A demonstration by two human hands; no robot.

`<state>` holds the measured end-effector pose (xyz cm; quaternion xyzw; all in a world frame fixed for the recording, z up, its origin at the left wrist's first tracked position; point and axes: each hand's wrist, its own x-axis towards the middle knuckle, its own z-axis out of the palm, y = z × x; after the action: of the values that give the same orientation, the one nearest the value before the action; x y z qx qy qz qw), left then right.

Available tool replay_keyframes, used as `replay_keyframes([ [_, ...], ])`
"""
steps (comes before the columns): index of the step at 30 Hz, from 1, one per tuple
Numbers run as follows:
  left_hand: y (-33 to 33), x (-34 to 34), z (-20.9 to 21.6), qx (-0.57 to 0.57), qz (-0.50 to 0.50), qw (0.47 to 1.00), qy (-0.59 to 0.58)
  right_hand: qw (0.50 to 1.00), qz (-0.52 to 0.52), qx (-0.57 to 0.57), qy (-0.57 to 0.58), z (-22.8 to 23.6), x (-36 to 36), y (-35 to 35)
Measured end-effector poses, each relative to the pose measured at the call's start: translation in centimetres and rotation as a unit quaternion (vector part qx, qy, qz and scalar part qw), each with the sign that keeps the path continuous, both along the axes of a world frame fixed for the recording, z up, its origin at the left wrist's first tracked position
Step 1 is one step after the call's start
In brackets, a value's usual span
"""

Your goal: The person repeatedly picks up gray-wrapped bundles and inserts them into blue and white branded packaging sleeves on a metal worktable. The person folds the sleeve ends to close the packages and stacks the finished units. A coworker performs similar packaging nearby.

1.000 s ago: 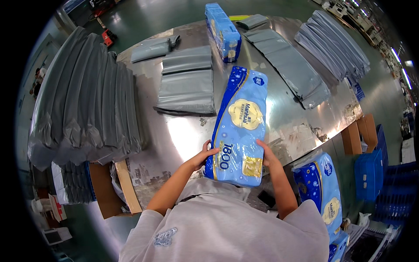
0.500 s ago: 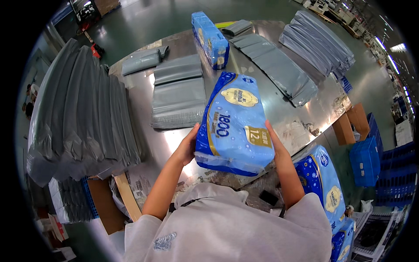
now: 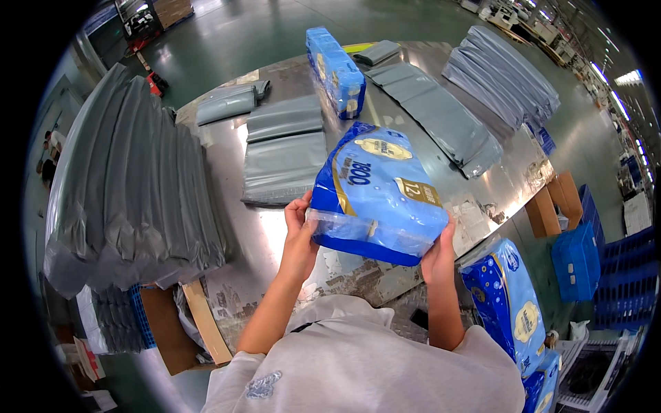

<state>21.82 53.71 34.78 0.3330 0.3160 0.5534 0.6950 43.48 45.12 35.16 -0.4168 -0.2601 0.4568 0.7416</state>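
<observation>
A blue plastic-wrapped toilet paper pack [image 3: 385, 193] is gripped by its near end between my two hands over the metal table. At its near left corner my left hand [image 3: 300, 234] is closed on the wrapper, thumb on top. My right hand [image 3: 438, 255] holds the near right corner, with part of the fingers hidden beneath the pack. The pack's clear, crinkled end film faces me. Just left of it lies a flat stack of grey plastic bags [image 3: 286, 158]. Farther off, a second blue pack [image 3: 335, 72] stands on its narrow side.
A tall pile of grey bags [image 3: 131, 186] rises at the left, and another pile [image 3: 501, 76] sits far right. More folded bags [image 3: 434, 117] lie across the metal table [image 3: 268, 237]. Blue packs [image 3: 506, 296], a cardboard box [image 3: 554, 203] and a blue crate [image 3: 575, 261] stand at right.
The pack's near end has shifted slightly right and its top tilts away more, showing more of the end film. My left fingers have moved onto the near left corner; my right hand sits lower.
</observation>
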Motion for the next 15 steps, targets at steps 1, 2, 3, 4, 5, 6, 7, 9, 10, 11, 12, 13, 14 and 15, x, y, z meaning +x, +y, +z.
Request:
replay_keyframes([
  [1,-0.1,0.1,0.3,0.003,-0.015,1.000,-0.014,0.998,-0.002,0.029,-0.050,-0.3,0.0,-0.4],
  [2,-0.3,0.2,0.7,0.006,-0.030,0.999,-0.027,0.993,-0.004,0.057,-0.099,-0.7,0.0,-0.7],
  [3,-0.4,0.4,0.9,0.008,-0.048,0.998,-0.040,0.985,-0.008,0.083,-0.148,-1.0,0.0,-1.0],
  [4,-0.2,0.4,0.7,0.026,-0.072,0.995,-0.058,0.989,-0.016,0.104,-0.100,-0.9,-0.1,-1.0],
  [5,-0.4,0.6,1.2,0.036,-0.070,0.997,-0.025,0.984,-0.028,0.109,-0.135,-0.5,-0.4,-1.1],
  [6,-0.7,0.9,2.3,0.047,-0.069,0.997,0.005,0.978,-0.040,0.113,-0.172,0.0,-0.7,-1.1],
  [7,-1.0,1.1,3.0,0.060,-0.066,0.995,0.037,0.970,-0.052,0.119,-0.206,0.5,-1.0,-1.0],
  [9,-0.9,0.8,3.1,0.077,-0.095,0.991,0.054,0.972,-0.046,0.106,-0.206,1.6,-1.3,-1.1],
  [10,-0.9,0.8,3.3,0.077,-0.101,0.990,0.062,0.971,-0.039,0.102,-0.211,2.0,-1.2,-1.1],
  [11,-1.0,0.8,3.5,0.077,-0.106,0.989,0.070,0.971,-0.030,0.098,-0.215,2.2,-1.1,-1.2],
  [12,-1.2,1.0,3.8,0.070,-0.101,0.990,0.063,0.979,-0.044,0.084,-0.178,2.3,-1.1,-1.2],
  [13,-1.4,1.1,3.7,0.051,-0.106,0.992,0.045,0.986,-0.058,0.069,-0.141,2.4,-1.2,-1.2],
  [14,-1.5,1.1,3.4,0.032,-0.110,0.993,0.027,0.991,-0.070,0.055,-0.103,2.4,-1.4,-1.1],
  [15,-1.6,1.1,2.9,0.012,-0.116,0.993,0.008,0.991,-0.086,0.040,-0.093,2.2,-1.5,-1.2],
])
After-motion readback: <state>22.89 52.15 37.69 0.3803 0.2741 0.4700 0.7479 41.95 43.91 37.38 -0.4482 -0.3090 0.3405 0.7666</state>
